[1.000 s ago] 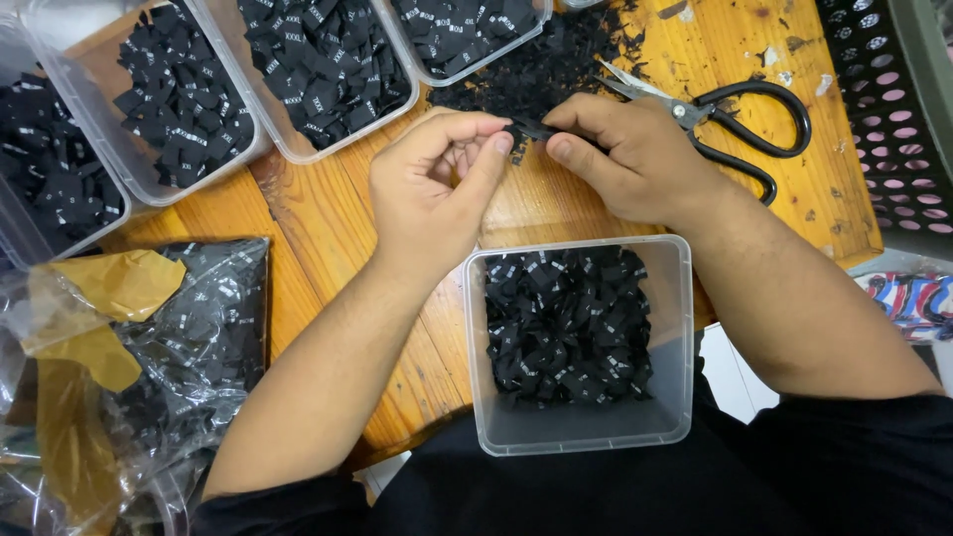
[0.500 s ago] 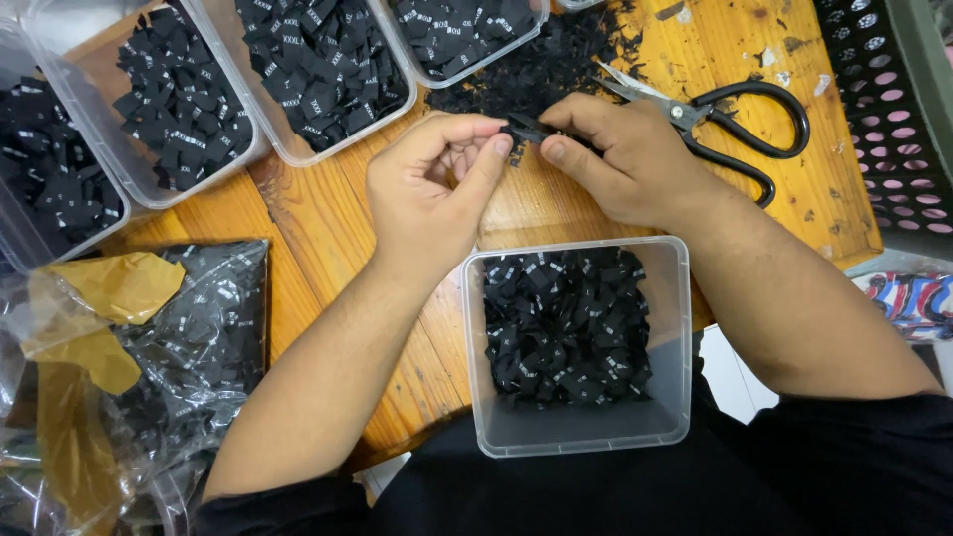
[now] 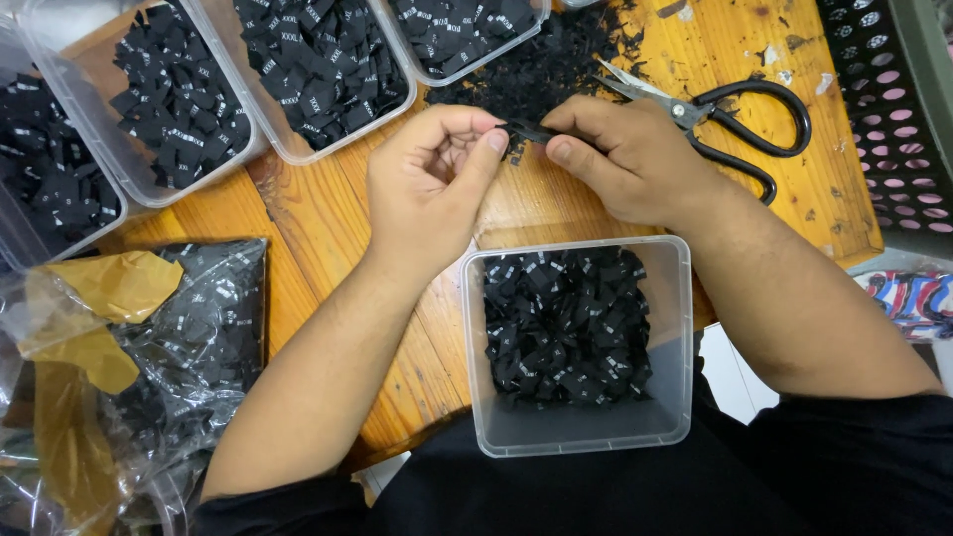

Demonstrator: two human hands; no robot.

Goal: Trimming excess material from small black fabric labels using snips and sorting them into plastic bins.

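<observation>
Left hand (image 3: 432, 184) and right hand (image 3: 635, 164) meet over the far middle of the wooden tabletop (image 3: 298, 268), and both pinch one small black fabric label (image 3: 524, 130) between thumb and forefinger. The left thumb tip presses one end; the right fingers close on the other, so the label is stretched between the two hands just above the wood.

To do this well, I judge that the grip should stay at the fingertips, light enough that the little piece can be turned or folded flat without crumpling, and that the hands should work low and close together so a slip drops it onto the wood rather than into the wrong tub.

Just beyond the fingers lies a loose heap of black labels and trimmings (image 3: 541, 69). Black-handled scissors (image 3: 730, 124) lie closed to the right of it, touching the back of the right hand, blades pointing toward the heap. At the near edge, between the forearms, stands a clear plastic tub (image 3: 581, 432) partly filled with labels. Three more clear tubs (image 3: 288, 149) of the same pieces line the far left side. On the near left corner lie plastic bags of labels (image 3: 199, 337) with brown tape (image 3: 109, 288). A dark perforated crate (image 3: 888, 109) stands off the right edge.
</observation>
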